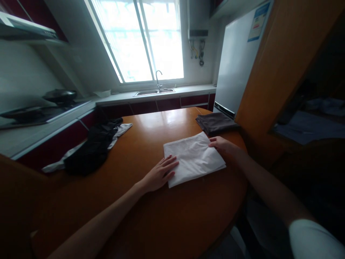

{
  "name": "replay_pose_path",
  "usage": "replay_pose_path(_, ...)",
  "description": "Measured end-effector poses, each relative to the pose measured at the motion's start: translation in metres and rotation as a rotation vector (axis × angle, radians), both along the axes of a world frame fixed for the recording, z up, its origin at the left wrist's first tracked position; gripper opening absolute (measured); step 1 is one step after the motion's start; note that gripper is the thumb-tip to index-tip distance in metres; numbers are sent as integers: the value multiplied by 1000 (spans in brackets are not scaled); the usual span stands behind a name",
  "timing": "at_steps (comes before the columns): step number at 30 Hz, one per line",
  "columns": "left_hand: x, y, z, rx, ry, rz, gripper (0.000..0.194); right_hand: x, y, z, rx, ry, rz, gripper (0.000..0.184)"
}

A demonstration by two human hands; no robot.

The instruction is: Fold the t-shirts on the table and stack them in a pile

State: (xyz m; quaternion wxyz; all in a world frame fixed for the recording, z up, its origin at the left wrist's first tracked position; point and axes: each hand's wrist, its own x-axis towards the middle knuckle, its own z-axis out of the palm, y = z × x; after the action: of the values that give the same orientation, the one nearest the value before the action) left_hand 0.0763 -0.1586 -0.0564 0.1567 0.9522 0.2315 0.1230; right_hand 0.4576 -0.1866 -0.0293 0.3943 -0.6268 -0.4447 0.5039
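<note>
A white garment (192,158), folded into a flat rectangle, lies on the wooden table (151,144). On its left edge rests my left hand (161,172), fingers stretched out flat over the cloth. My right hand (222,144) is at the upper right edge, with thumb and fingers closed on the border of the fabric. Just behind the white garment sits a dark grey folded cloth (217,123). Whether the white piece is a shirt or something else cannot be made out.
A crumpled black and white garment (94,147) hangs partly over the table's left edge. Behind the table are a counter with a sink (153,92) and a window. The refrigerator (237,61) stands at right; a stove with pans (59,96) is at left.
</note>
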Motion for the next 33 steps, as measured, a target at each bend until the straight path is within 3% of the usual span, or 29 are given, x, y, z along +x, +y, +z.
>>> replay_pose_path(4,0,0,-1,-1,-3,-7,48,2,-1,-3,5,4,12,31)
replay_pose_path(10,-1,1,-1,3,-43,-18,46,1,3,-2,16,-159,-61,28)
replay_pose_path(16,-1,1,-3,4,-26,-9,47,6,-11,-26,220,-463,-178,38)
replay_pose_path(19,-1,2,-5,9,-17,-11,47,9,-23,-36,274,-562,-129,44)
replay_pose_path(23,-1,2,-6,18,-17,-9,47,7,-30,-33,256,-535,-77,54)
replay_pose_path(27,-1,0,-4,21,-10,-16,48,6,-29,-29,293,-578,-76,48)
replay_pose_path(33,-1,0,-2,18,-21,-22,48,8,-33,-37,257,-740,-49,33)
